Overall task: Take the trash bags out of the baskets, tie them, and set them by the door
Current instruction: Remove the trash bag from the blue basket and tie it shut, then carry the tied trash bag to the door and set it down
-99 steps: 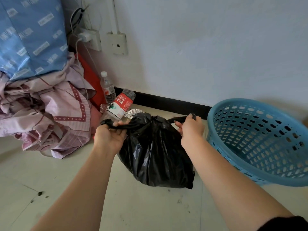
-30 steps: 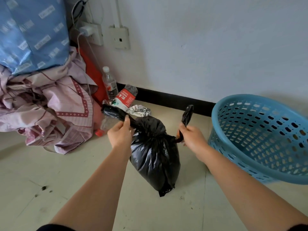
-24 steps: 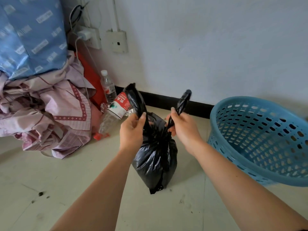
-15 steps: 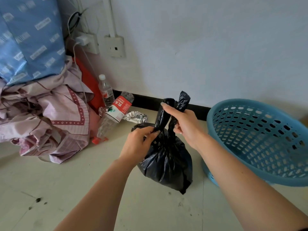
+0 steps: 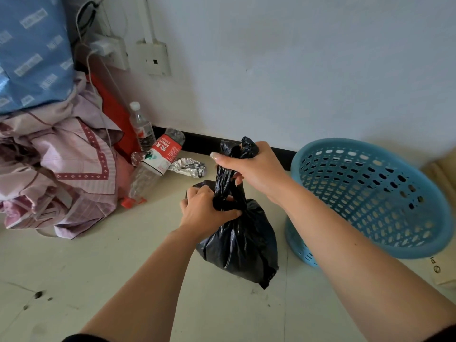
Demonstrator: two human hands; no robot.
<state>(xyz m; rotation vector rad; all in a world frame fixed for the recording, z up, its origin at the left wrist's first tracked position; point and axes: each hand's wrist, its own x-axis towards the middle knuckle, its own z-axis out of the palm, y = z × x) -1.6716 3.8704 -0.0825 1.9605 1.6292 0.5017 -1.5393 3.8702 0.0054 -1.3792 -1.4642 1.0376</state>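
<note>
A full black trash bag point(image 5: 240, 240) hangs just above the pale floor in the middle of the view. My left hand point(image 5: 204, 211) is closed around its twisted neck at the knot. Above it, my right hand point(image 5: 251, 169) grips both black handle ends bunched together and holds them upward. A blue perforated plastic basket point(image 5: 370, 196) stands tilted to the right of the bag, with no bag inside it.
Plastic bottles point(image 5: 158, 159) and crumpled foil point(image 5: 188, 167) lie by the wall's black baseboard at the left. A heap of pink striped cloth point(image 5: 61, 174) and a blue cover point(image 5: 32, 53) fill the left side. Wall sockets point(image 5: 153, 59) with cables sit above. A cardboard box point(image 5: 444, 270) lies at the right edge.
The two handle ends, first pulled apart sideways, were raised and brought together. My right hand now holds both ends, and my left hand has dropped onto the bag's neck.
</note>
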